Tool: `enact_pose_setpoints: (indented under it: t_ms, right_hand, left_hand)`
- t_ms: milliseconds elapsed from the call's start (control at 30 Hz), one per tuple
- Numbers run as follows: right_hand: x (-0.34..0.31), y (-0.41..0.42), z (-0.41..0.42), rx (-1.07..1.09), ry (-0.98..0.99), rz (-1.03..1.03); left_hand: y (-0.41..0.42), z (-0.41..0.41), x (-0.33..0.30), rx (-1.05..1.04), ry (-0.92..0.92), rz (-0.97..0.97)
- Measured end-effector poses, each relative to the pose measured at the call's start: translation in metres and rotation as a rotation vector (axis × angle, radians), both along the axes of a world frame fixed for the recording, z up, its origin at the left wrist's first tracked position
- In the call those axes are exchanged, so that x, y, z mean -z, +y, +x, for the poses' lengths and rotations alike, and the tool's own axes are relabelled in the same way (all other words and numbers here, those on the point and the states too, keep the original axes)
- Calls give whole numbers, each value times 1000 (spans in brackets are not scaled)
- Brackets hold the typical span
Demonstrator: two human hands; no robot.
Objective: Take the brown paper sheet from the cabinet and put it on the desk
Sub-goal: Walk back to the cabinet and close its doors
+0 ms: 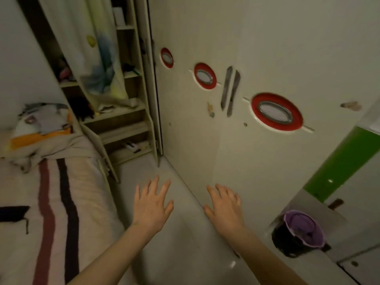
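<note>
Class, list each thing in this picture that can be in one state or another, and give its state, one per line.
left hand: open, empty, fingers spread
right hand: open, empty, fingers spread
wardrobe doors: shut
shelf unit: open, items on its shelves
lower shelf door: swung open
bin: lined with a purple bag
bed: covers rumpled
brown paper sheet: not visible

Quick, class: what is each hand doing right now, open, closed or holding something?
Left hand: open, fingers spread, holding nothing.
Right hand: open, fingers spread, holding nothing.
</note>
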State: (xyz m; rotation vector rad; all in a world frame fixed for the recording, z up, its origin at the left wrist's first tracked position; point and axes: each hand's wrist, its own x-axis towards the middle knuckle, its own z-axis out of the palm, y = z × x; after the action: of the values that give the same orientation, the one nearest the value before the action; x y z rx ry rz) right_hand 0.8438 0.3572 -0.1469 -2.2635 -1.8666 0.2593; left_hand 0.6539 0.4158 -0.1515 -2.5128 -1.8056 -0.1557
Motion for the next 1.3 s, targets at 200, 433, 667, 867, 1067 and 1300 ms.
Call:
enact_pose_setpoints:
  t_ms: [200,433,667,867,1067,1300]
  right_hand:
    - [-5,119,20,-175,-18,59]
    - [-4,242,4,-394,-28,24]
    - [15,371,-34,-444,-80,45]
    - [26,480,-77,-353,-60,17]
    - [40,576,-101,-335,-74,-82]
    - [70,708,-118,-367,-126,-197]
  left_hand:
    - [72,3,5,-191,12,-35]
    - [147,-12,15,-402,-56,-66]
    - [261,-57,28,-423,-98,-75]
    - [381,-123,32,-417,-34,-127]
    - [475,-174,46,-458,36,-214]
    - [572,-216,73,-519,99,-305]
